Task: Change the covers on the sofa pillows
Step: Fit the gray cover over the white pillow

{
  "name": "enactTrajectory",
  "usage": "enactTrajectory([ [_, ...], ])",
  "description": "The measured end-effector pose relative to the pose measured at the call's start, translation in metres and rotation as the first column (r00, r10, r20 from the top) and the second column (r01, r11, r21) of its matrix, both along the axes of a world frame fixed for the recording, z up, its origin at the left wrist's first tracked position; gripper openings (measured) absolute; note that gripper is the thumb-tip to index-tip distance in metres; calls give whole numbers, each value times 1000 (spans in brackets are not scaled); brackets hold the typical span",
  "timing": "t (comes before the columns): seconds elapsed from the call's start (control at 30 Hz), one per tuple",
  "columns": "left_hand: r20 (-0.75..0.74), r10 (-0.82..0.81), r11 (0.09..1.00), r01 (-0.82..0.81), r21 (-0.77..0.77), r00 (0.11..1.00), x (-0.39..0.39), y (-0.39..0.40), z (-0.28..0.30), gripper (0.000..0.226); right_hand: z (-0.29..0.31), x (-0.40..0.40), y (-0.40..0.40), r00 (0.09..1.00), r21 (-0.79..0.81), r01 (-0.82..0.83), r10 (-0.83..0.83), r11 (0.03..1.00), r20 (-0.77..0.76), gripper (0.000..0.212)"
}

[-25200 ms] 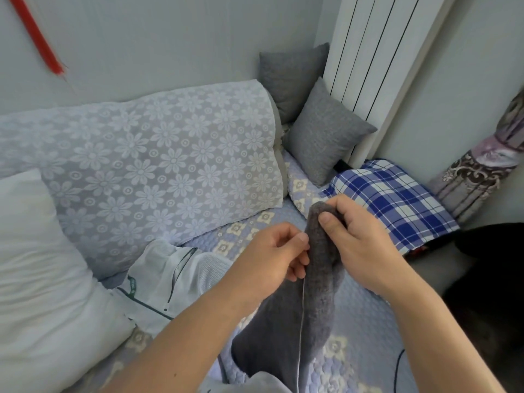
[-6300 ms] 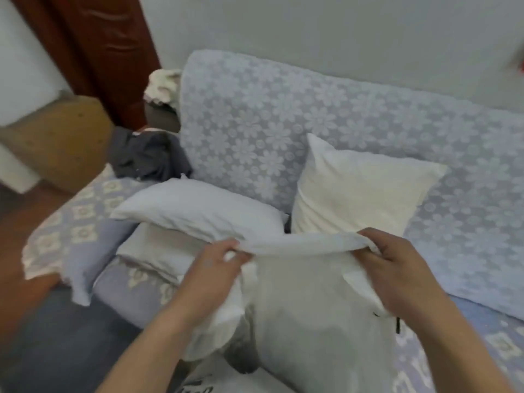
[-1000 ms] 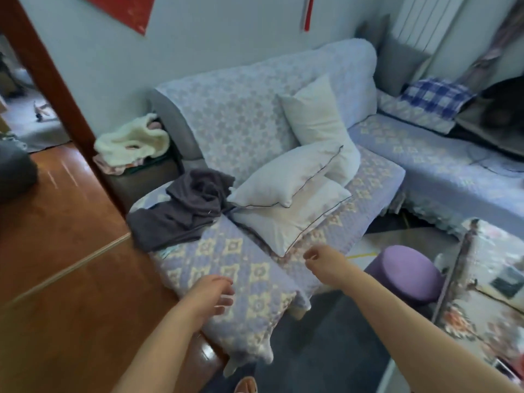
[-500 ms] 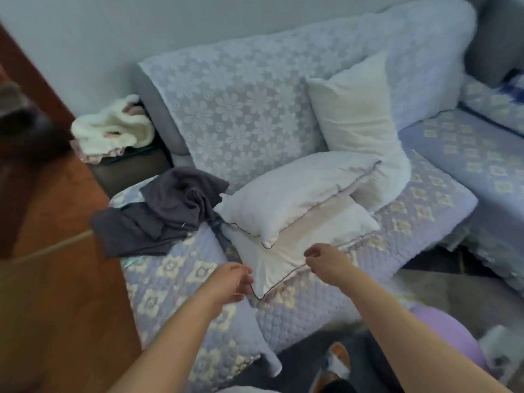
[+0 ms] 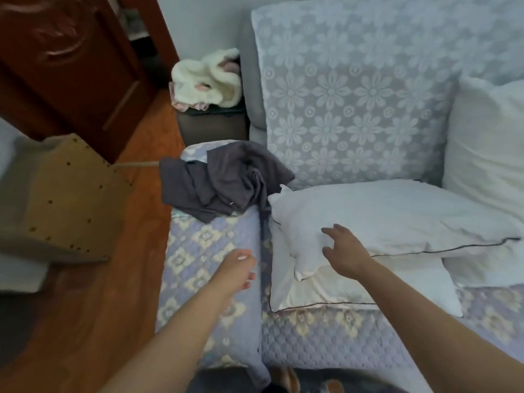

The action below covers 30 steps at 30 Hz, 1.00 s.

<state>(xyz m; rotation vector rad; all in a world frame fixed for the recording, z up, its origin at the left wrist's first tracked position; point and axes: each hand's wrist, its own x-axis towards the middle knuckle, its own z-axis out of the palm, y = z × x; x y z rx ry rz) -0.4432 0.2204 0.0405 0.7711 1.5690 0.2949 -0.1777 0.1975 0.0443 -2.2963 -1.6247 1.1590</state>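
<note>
Your left hand [image 5: 236,269] hangs over the quilted lilac-and-cream cover on the sofa arm [image 5: 198,279], its fingers loosely curled and holding nothing. Just to its right, your right hand [image 5: 344,255] reaches over the near corner of the top white pillow with dark piping [image 5: 397,217], fingers spread and slack; you cannot tell whether the fingertips touch the fabric. That pillow lies flat on a second, cream-white pillow with dark piping [image 5: 354,287], and both rest on the quilted lilac seat cover [image 5: 340,336] of the sofa. Beyond your left hand, a crumpled dark grey fabric cover [image 5: 224,180] sits heaped on the far end of the sofa arm, one edge hanging toward the reddish wooden floor [image 5: 85,321]. A third plain white pillow [image 5: 487,143] stands upright against the pale floral lace-covered backrest [image 5: 354,109] at the right. Farther back, a fluffy cream-and-pink bundle [image 5: 208,80] lies on a dark brown box-like stand [image 5: 211,127] beside the sofa, near a dark red wooden door [image 5: 71,66].
</note>
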Motion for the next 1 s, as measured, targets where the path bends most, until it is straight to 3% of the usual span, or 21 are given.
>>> enactTrajectory([
  [0.17, -1, -37, 995, 37, 90, 999, 34, 116, -69, 51, -25, 35, 35, 996, -140, -29, 41, 990, 83, 60],
  [0.47, 142, 241, 969, -230, -86, 960, 46, 222, -139, 56, -45, 46, 59, 999, -150, 38, -33, 988, 39, 57],
  [0.57, 153, 317, 947, -305, -100, 936, 44, 235, -146, 44, -42, 51, 53, 997, -178, 73, -78, 981, -20, 54],
  [0.67, 42, 437, 899, -437, -10, 898, 57, 240, -121, 18, -39, 64, 48, 988, -201, 110, -130, 973, -85, 54],
  [0.73, -22, 453, 884, -446, 140, 891, 66, 235, -95, 19, -39, 69, 42, 980, -196, 116, -144, 974, -139, 54],
  [0.83, -17, 349, 873, -319, 369, 937, 86, 203, -37, 33, -36, 78, 30, 943, -208, 145, -199, 967, -268, 53],
  [0.93, 39, 245, 785, -221, 578, 969, 114, 145, 50, 31, -16, 99, 15, 857, -323, 133, -273, 937, -437, 56],
  [1.0, 17, 180, 742, -147, 655, 984, 133, 116, 96, 29, -1, 113, 15, 834, -318, 109, -260, 942, -486, 64],
])
